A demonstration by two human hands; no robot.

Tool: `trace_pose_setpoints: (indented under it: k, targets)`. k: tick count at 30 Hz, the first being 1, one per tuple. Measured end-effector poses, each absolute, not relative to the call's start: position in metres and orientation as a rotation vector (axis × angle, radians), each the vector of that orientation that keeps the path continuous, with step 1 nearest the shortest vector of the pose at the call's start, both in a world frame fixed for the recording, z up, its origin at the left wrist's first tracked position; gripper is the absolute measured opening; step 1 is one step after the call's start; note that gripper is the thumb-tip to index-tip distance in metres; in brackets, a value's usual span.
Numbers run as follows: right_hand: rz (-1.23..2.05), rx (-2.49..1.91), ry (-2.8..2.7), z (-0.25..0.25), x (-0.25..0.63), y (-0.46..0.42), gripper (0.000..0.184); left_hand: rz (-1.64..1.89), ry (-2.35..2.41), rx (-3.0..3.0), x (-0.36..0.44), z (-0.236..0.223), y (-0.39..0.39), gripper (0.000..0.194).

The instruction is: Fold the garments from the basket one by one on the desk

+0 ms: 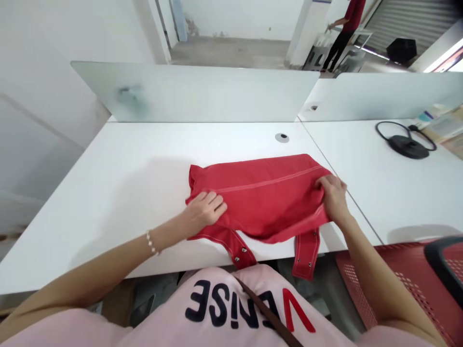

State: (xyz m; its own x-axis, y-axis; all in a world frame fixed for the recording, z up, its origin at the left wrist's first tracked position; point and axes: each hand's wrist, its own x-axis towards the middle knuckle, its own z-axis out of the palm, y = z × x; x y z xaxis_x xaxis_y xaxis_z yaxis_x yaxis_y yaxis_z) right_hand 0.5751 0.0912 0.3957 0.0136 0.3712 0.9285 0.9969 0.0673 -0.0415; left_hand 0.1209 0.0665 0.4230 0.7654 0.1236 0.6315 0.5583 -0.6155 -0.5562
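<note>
A red cloth item (260, 188) with pale stitching lies folded in a long shape on the white table; its exact kind I cannot tell. Two straps of the same cloth, the left strap (241, 250) and the right strap (307, 255), hang over the front edge and carry small metal snaps. My left hand (206, 209), fingers curled, grips the cloth near its left end. At the right end, my right hand (333, 195) pinches the cloth's edge, and the fabric sags between both hands.
White table (144, 164) with a cable hole cover (282, 138). A frosted divider (202, 94) runs along the back. On the right table sits a black round device with a cable (408, 146). A red mesh chair (365, 279) stands front right. A person (347, 33) stands far behind.
</note>
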Motion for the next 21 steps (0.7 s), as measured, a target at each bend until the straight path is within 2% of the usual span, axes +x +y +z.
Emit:
trace_pose_setpoints:
  k: [3, 6, 12, 21]
  targets:
    - [-0.789, -1.397, -1.532, 0.360, 0.587, 0.089, 0.029, -0.588, -0.588, -2.260, 0.113, 0.393, 0.057, 0.016]
    - [-0.650, -1.313, -1.485, 0.354, 0.594, 0.079, 0.041, -0.505, -0.636, -2.335, 0.107, 0.399, 0.051, 0.021]
    - [-0.434, -1.313, -1.119, 0.353, 0.598, 0.063, 0.033, -0.436, -0.466, -2.497, 0.131, 0.423, 0.057, 0.047]
    - [-0.163, -1.375, -0.917, 0.341, 0.607, 0.090, 0.081, -0.474, -0.867, -2.374, 0.130, 0.422, 0.140, 0.068]
